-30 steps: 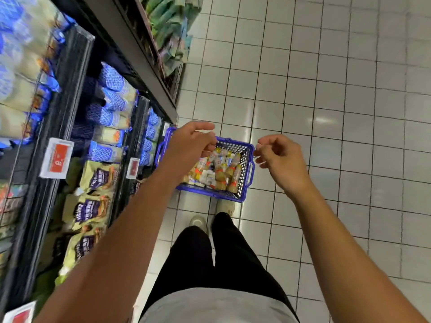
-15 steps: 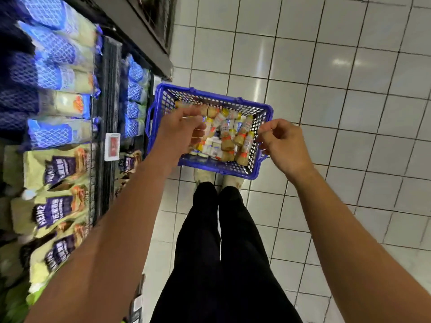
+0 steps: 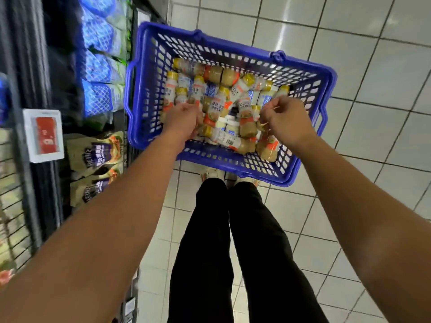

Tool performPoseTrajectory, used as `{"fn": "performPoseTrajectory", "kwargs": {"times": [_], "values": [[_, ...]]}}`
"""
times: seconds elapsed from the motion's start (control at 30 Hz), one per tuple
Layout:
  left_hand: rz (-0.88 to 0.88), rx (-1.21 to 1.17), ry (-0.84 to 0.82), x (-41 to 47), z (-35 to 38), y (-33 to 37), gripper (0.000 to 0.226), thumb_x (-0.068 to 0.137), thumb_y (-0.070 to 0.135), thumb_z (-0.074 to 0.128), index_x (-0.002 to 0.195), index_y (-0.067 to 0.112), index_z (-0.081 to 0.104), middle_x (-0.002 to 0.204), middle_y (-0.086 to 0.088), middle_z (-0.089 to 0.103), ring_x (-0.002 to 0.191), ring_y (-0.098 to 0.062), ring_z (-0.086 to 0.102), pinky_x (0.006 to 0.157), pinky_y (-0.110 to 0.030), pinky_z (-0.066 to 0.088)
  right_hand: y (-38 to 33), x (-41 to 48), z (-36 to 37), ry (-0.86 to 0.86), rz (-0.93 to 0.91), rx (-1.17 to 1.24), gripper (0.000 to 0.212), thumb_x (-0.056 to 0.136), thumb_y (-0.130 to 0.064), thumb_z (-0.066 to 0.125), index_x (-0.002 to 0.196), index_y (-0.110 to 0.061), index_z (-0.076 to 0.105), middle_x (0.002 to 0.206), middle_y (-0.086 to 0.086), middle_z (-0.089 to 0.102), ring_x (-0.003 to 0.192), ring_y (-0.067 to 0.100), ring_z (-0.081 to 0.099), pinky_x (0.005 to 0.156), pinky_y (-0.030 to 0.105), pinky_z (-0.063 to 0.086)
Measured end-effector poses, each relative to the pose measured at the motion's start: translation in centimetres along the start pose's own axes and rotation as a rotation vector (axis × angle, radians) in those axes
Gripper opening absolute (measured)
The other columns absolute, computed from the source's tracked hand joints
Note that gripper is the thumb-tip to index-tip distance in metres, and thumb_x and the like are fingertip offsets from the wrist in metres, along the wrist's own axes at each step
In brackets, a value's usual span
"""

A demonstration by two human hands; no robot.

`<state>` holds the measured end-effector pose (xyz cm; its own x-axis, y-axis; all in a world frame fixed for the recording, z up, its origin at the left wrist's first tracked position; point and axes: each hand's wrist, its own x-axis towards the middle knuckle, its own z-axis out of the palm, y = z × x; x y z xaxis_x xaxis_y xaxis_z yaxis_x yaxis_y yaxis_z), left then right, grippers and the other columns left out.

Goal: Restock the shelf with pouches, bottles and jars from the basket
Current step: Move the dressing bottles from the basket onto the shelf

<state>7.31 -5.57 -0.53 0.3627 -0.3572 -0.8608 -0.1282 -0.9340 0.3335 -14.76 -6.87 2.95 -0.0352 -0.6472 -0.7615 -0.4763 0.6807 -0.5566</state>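
My left hand point(image 3: 184, 118) and right hand point(image 3: 283, 120) curl among bottles point(image 3: 224, 103) in the basket point(image 3: 233, 51), grip unclear; a hasty pull could drop one.

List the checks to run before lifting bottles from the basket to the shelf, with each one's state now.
1. The basket in reach: ok; the left hand and right hand are both over it.
2. Stock to take: ok; many bottles lie heaped on their sides in it.
3. Grip of the left hand: cannot tell; its fingers curl down among the bottles, tips hidden.
4. Grip of the right hand: cannot tell; its fingers are curled over the heap, blurred.
5. Room on the shelf: cannot tell; only pouches show there.
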Motion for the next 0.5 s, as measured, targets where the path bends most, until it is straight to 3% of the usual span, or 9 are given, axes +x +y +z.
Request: {"fn": "performPoseTrajectory", "kwargs": {"times": [0.1, 0.2, 0.27, 0.33, 0.4, 0.5], "values": [[0.038, 0.143, 0.065, 4.0, 0.8, -1.5, 0.013, 0.091, 0.027, 0.053, 0.102, 0.028, 0.061, 0.093, 0.004, 0.063, 0.087, -0.017, 0.061, 0.07, -0.03, 0.054, 2.0, 3.9, 2.6, -0.023, 0.024, -0.022, 0.01, 0.099, -0.011, 0.052, 0.097, -0.006, 0.06, 0.084, 0.016, 0.066, 0.071, 0.026, 0.06, 0.064, 0.044, 0.052], [0.132, 0.282, 0.145, 7.3, 1.9, -2.6, 0.019, 0.096, 0.034, 0.055, 0.113, 0.026, 0.06, 0.105, 0.008, 0.058, 0.086, -0.009, 0.056, 0.06, -0.015, 0.04, 4.6, 7.3, 5.0, -0.029, 0.068, -0.071, 0.009, 0.098, -0.014, 0.055, 0.102, -0.007, 0.06, 0.085, 0.009, 0.064, 0.072, 0.023, 0.058, 0.059, 0.03, 0.046], [0.207, 0.426, 0.193, 9.2, 2.8, -3.1, 0.031, 0.098, 0.034, 0.055, 0.124, 0.019, 0.061, 0.118, 0.0, 0.063, 0.101, -0.017, 0.06, 0.073, -0.017, 0.043, 6.2, 8.7, 6.4, -0.01, 0.081, -0.174, 0.019, 0.098, -0.019, 0.058, 0.113, -0.007, 0.058, 0.093, 0.008, 0.064, 0.084, 0.025, 0.061, 0.068, 0.03, 0.047], [0.221, 0.564, 0.225, 10.7, 3.5, -3.3, 0.038, 0.1, 0.034, 0.052, 0.13, 0.013, 0.059, 0.131, -0.01, 0.06, 0.119, -0.028, 0.056, 0.094, -0.034, 0.045, 7.6, 9.6, 7.7, 0.004, 0.104, -0.27, 0.031, 0.098, -0.021, 0.057, 0.125, -0.005, 0.054, 0.108, 0.015, 0.066, 0.099, 0.032, 0.063, 0.075, 0.032, 0.045], [0.197, 0.661, 0.235, 11.8, 4.1, -3.3, 0.043, 0.1, 0.037, 0.049, 0.132, 0.009, 0.054, 0.135, -0.015, 0.055, 0.123, -0.032, 0.052, 0.096, -0.039, 0.044, 8.9, 10.1, 8.8, 0.009, 0.14, -0.315, 0.038, 0.098, -0.021, 0.056, 0.129, -0.001, 0.05, 0.12, 0.021, 0.063, 0.11, 0.038, 0.06, 0.078, 0.034, 0.044], [0.184, 0.772, 0.22, 12.6, 4.7, -3.2, 0.054, 0.097, 0.04, 0.056, 0.139, 0.008, 0.043, 0.142, -0.017, 0.047, 0.126, -0.034, 0.049, 0.098, -0.043, 0.044, 10.1, 10.5, 9.9, -0.005, 0.185, -0.344, 0.045, 0.099, -0.023, 0.054, 0.135, 0.002, 0.042, 0.136, 0.023, 0.049, 0.124, 0.04, 0.051, 0.101, 0.046, 0.047]]}}
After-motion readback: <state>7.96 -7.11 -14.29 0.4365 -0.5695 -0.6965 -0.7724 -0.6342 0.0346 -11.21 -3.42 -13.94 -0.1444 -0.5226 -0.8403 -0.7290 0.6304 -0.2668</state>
